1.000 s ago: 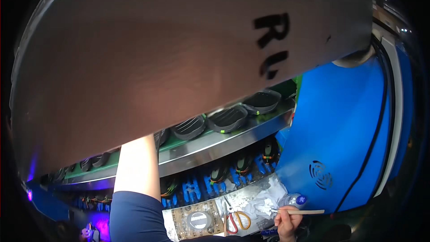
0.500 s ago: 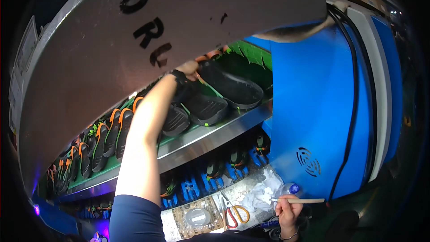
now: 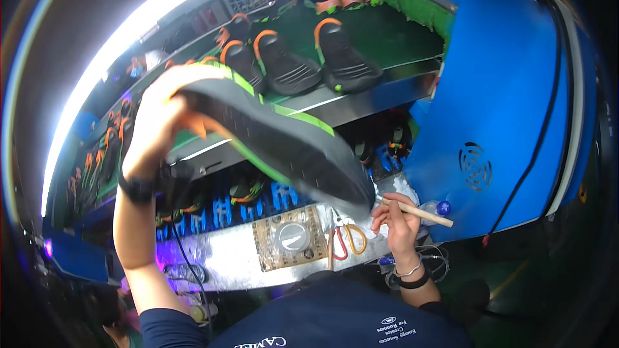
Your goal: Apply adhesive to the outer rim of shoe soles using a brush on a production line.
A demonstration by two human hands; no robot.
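My left hand [image 3: 155, 116] is closed round the orange-trimmed end of a black shoe sole [image 3: 290, 145] with bright green edging. The sole is raised and tilted, its other end pointing down toward my right hand. At the right, my right hand [image 3: 401, 232] grips a slim tool with a pale wooden handle [image 3: 429, 214], perhaps a brush; its tip sits close by the sole's lower end, and I cannot tell whether they touch. Behind the raised sole, several more soles [image 3: 348, 64] lie on a green conveyor belt [image 3: 406, 42].
Below the conveyor's metal edge [image 3: 348, 106], shoes rest on blue holders [image 3: 284, 194]. A metal ledge holds a round grey-lidded container [image 3: 292, 237], scissors [image 3: 348, 241], crumpled white paper [image 3: 403, 188] and a blue-capped bottle [image 3: 442, 208]. A blue machine panel [image 3: 496, 109] stands right, cable hanging across it.
My left hand has come back from the conveyor and now holds a sole up in front of me. My right hand, still holding the wooden-handled tool, has moved up and slightly left. The view has shifted.
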